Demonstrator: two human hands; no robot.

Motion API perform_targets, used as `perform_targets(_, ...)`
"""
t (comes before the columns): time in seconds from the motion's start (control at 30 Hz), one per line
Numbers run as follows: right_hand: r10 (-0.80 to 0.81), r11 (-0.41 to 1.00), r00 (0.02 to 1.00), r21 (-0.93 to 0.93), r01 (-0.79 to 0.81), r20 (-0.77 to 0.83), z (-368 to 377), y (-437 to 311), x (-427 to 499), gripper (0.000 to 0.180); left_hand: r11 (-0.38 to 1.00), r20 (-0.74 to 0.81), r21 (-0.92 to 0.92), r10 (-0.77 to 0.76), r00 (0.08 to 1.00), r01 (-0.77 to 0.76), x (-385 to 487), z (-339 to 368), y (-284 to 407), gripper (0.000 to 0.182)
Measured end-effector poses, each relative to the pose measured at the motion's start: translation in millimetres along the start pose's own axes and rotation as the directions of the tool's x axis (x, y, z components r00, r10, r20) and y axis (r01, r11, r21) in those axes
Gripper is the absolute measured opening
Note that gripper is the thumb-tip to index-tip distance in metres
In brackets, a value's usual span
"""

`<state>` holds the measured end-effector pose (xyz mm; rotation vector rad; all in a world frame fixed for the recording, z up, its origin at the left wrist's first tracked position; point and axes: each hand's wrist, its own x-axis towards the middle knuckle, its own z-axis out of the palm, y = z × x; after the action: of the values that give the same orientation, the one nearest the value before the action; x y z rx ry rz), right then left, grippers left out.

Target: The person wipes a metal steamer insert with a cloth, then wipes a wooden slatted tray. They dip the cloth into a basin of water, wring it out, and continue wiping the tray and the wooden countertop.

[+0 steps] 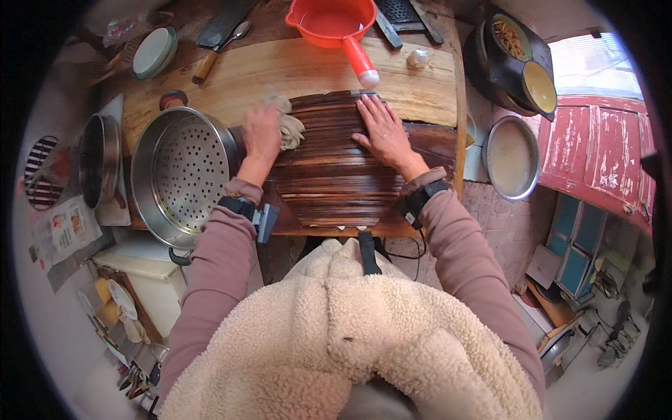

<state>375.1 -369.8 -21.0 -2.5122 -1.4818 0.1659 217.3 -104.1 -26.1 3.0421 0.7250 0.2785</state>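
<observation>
A dark brown mat of narrow joined slats or stalks [336,178] lies on the wooden table before me, its near edge close to the table's front. My right hand [386,131] rests flat on the mat's upper right, fingers slightly spread, holding nothing. At the mat's upper left, my left hand [262,134] grips a crumpled beige cloth [291,131]; motion blurs that hand and part of the cloth. Left of the mat stands a stainless steel steamer pot [189,184] with a perforated bottom, right beside my left forearm.
Beyond the mat sits a red plastic dipper [325,23], its handle [359,60] pointing towards me. A cleaver [220,26], a spoon [240,30], stacked bowls [151,52] and a grater [401,13] lie along the back. A metal basin [512,157] holds cloudy liquid at right.
</observation>
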Motion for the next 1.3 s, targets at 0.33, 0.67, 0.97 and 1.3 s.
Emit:
perform_targets(0.33,0.296,-0.527,0.878,0.831,-0.179,0.377,-45.2,-76.6,5.4,0.059,0.668,-0.109,-0.72,0.158,0.981,-0.187,-37.2,-79.6,87.3,0.059)
perform_targets(0.67,-0.044,0.997,0.969,0.057,0.059,-0.243,22.6,-90.7,60.8,0.051,0.934,0.07,-0.334,0.159,0.985,-0.127,-33.1,17.8,44.5,0.071)
perform_targets(0.97,0.026,0.999,0.956,-0.034,-0.038,-0.292,22.6,18.8,15.5,0.059,0.968,0.061,-0.193,0.173,0.983,-0.158,-38.7,27.0,41.6,0.082)
perform_targets(1.3,0.545,0.774,0.783,0.539,-0.332,-0.3,-62.8,97.5,-44.9,0.024,0.846,-0.023,-0.522,0.11,0.994,-0.106,-42.9,-0.6,40.7,0.063)
